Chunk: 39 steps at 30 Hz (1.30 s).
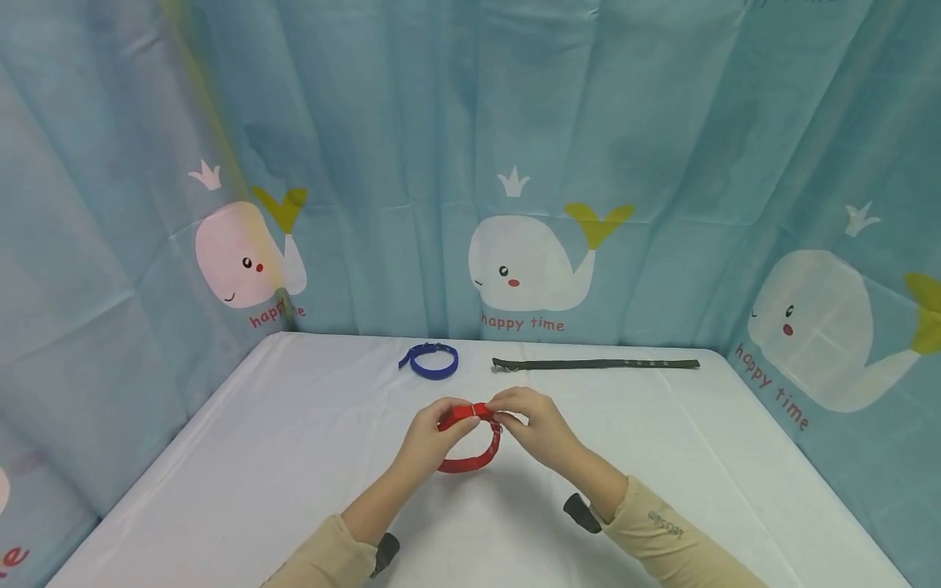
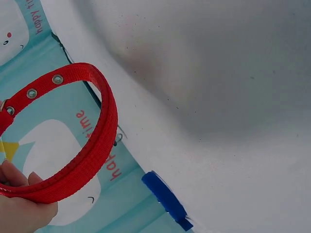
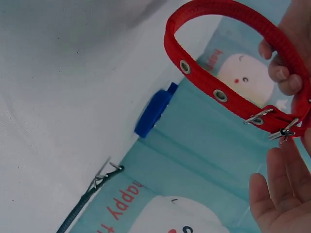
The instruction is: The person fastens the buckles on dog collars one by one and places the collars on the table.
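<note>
A red pet collar (image 1: pixel 468 465), closed into a loop, is held up above the white table between both hands. My left hand (image 1: pixel 430 437) pinches its band on the left side, thumb near me. At the buckle end, my right hand (image 1: pixel 544 429) pinches the strap between thumb and fingertips. The right wrist view shows the metal buckle (image 3: pixel 284 132), with the strap passed through it and metal eyelets (image 3: pixel 220 95) along the band. Part of the buckle area is covered by fingers in the head view.
Behind the hands, a blue collar (image 1: pixel 434 374) lies fastened in a loop. To its right, a dark green collar (image 1: pixel 588 364) lies stretched out straight along the back of the table (image 1: pixel 309 425). A blue whale-print curtain (image 1: pixel 397 245) hangs behind and at both sides.
</note>
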Available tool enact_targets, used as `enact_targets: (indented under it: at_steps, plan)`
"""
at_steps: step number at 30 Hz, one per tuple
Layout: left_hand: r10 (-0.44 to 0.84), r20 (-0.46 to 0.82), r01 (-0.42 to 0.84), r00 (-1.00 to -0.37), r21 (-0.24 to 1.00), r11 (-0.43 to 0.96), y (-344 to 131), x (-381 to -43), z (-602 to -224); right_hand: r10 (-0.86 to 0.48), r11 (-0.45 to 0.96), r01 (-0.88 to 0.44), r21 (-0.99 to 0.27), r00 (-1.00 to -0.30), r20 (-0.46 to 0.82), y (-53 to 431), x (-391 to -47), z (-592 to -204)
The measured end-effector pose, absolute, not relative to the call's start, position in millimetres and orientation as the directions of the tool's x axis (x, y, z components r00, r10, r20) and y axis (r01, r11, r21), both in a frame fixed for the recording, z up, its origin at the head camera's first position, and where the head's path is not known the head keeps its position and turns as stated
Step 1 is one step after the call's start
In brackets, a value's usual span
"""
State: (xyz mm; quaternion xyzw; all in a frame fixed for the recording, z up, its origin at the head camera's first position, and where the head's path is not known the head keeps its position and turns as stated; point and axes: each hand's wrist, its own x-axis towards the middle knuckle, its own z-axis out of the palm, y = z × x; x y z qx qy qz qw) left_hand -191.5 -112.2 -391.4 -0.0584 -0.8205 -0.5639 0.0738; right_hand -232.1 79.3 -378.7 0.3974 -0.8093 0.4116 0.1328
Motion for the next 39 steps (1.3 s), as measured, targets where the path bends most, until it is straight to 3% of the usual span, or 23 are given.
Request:
enact_targets:
  at_steps: [3, 6, 9, 11, 14, 17, 21, 26, 39]
  plan:
    - [0.001, 0.175, 0.164, -0.985, 0.923, 0.349, -114.5, -191.5, -392.4, -0.553, 0.334, -0.758, -0.560, -0.639, 0.534, 77.1, -231.9, -380.6]
    - [-0.018, 0.153, 0.139, -0.988, 0.934, 0.329, -118.2, -191.6, -391.4, -0.534, 0.359, -0.675, -0.645, -0.715, 0.452, 75.6, -234.3, -385.0]
    - [-0.037, 0.131, 0.114, -0.991, 0.948, 0.298, -123.4, -191.8, -388.5, -0.495, 0.395, -0.447, -0.803, -0.839, 0.224, 73.8, -240.3, -391.4]
    - [-0.052, 0.117, 0.098, -0.992, 0.958, 0.270, -127.0, -193.4, -387.6, -0.480, 0.418, -0.260, -0.870, -0.877, 0.031, 72.1, -245.2, -397.6]
    - [-0.078, 0.085, 0.065, -0.993, 0.970, 0.234, -131.3, -196.7, -388.3, -0.503, 0.434, -0.067, -0.898, -0.845, -0.180, 68.8, -250.0, -407.9]
    - [-0.109, 0.051, 0.030, -0.993, 0.982, 0.188, -134.7, -200.4, -389.6, -0.541, 0.408, 0.043, -0.912, -0.793, -0.280, 64.1, -252.6, -418.6]
    - [-0.160, 0.005, -0.015, -0.987, 0.992, 0.128, -139.5, -205.0, -390.2, -0.582, 0.309, 0.177, -0.934, -0.741, -0.334, 57.8, -255.9, -428.1]
    - [-0.187, -0.033, -0.051, -0.982, 0.994, 0.093, -147.8, -210.0, -392.4, -0.562, 0.194, 0.327, -0.925, -0.736, -0.378, 51.8, -261.5, -433.5]
    - [-0.206, -0.126, -0.163, -0.970, 0.972, 0.171, -181.4, -231.3, -410.6, -0.455, 0.153, 0.419, -0.895, -0.774, -0.440, 37.7, -285.2, -440.2]
